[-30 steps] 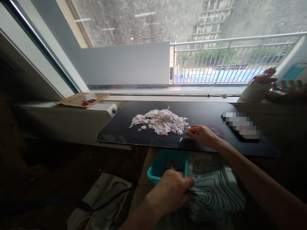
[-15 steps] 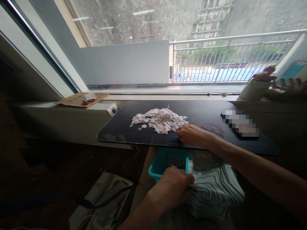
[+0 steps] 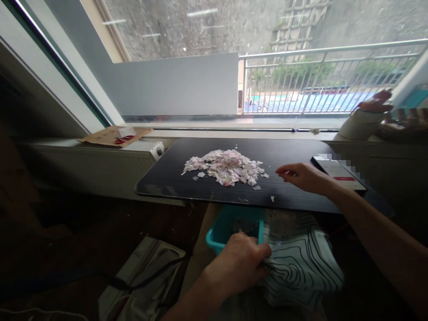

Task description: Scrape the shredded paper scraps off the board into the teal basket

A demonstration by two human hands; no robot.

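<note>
A heap of small pink and white paper scraps lies on the black tabletop. My right hand hovers just right of the heap, fingers loosely stretched toward it and nothing visible in them. A few loose scraps lie between the hand and the heap, near the table's front edge. Below that edge my left hand is closed on the rim of a teal plastic basket, which rests against a black-and-white patterned cloth on my lap.
A flat card-like object lies on the table behind my right wrist. A white heater and cardboard with red scissors sit on the sill at left. White items stand on the sill at right. Cables and a white board lie on the floor.
My right hand was at the heap's right edge half a second ago and has drawn back to the right, lifting slightly. A few scraps now lie loose near the table edge. My left hand has stayed put.
</note>
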